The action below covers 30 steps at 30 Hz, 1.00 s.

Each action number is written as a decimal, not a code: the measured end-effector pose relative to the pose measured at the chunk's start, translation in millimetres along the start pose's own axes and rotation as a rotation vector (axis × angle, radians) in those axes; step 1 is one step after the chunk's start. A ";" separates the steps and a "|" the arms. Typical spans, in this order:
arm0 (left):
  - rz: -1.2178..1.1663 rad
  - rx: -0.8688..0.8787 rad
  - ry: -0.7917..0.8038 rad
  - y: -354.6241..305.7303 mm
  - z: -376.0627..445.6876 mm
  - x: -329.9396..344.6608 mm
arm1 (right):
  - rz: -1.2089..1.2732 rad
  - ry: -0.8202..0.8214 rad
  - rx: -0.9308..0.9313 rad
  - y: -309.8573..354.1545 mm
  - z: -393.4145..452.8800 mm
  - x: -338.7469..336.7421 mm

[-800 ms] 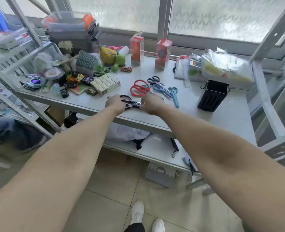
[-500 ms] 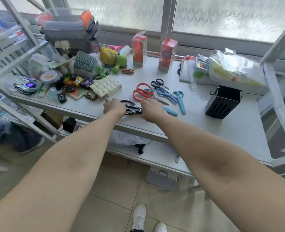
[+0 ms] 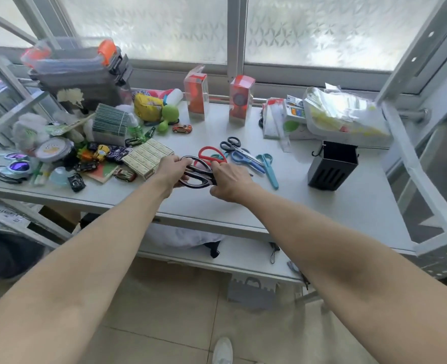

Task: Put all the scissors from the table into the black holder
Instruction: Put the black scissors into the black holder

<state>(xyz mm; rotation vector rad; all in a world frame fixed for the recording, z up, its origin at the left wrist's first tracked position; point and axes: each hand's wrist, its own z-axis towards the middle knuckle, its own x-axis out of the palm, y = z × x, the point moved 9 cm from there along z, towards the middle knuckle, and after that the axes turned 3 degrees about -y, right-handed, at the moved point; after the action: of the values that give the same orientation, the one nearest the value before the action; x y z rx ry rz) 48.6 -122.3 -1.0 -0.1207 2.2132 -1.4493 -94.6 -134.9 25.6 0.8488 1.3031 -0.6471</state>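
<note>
Both hands hold the black scissors near the front middle of the white table. My left hand grips the handle loops; my right hand is closed over the blade end, which it hides. Just behind lie red scissors, small black-handled scissors, blue scissors and teal scissors. The black holder stands upright and open-topped to the right, apart from both hands.
Toy cars, sunglasses and a yellow box crowd the table's left. Two red cartons stand at the back; a tray of plastic bags sits behind the holder. A metal shelf frame rises at right.
The black scissors have risen off the table surface in both hands. The camera has shifted, so the table sits lower and nearer in view.
</note>
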 end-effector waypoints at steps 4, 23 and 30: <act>-0.116 0.106 0.148 -50.4 -15.8 23.5 | 0.042 -0.161 0.066 -27.9 -11.5 -35.8; 0.231 0.388 0.569 -146.8 -87.1 230.0 | 0.414 -0.893 0.592 -223.4 -99.6 -196.8; 0.356 0.432 0.602 -126.8 -89.3 279.3 | 0.525 -0.696 0.558 -242.9 -101.4 -141.3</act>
<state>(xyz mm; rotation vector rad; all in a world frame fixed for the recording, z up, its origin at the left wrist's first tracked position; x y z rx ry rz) -259.6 -194.7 41.7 0.9119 2.1162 -1.8672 -372.8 -192.3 118.2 1.2135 0.2399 -0.7912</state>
